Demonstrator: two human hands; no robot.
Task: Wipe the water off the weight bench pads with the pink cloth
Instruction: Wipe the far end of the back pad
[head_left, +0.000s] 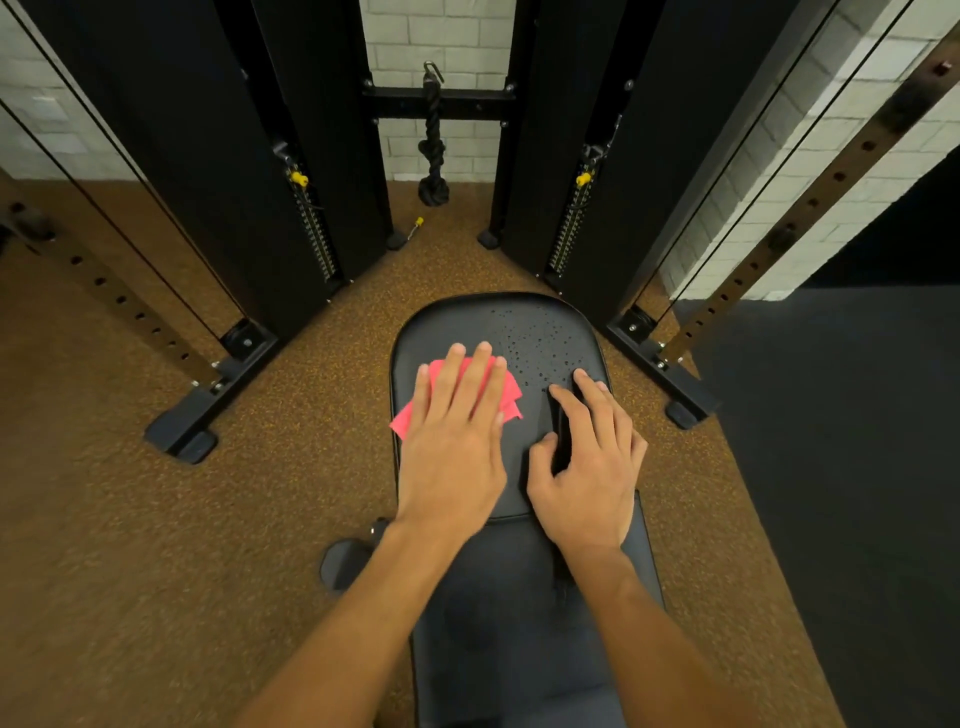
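Note:
The black weight bench runs away from me, its far pad (452, 325) rounded at the end and its near pad (519, 623) below my arms. Water droplets (540, 340) bead on the far pad's right half. The pink cloth (511, 389) lies on that pad's left half. My left hand (452, 441) presses flat on the cloth, fingers straight and together. My right hand (587, 478) rests on the pad's right side with fingers apart, just below the droplets. A dark narrow shape sits between its thumb and forefinger; I cannot tell what it is.
A black cable machine with two weight stacks (317, 234) (569, 228) stands just beyond the bench, its base feet (182, 431) (685, 410) splayed to either side. A rope attachment (434, 150) hangs in the middle. The floor is brown speckled rubber, with a dark mat (841, 467) at right.

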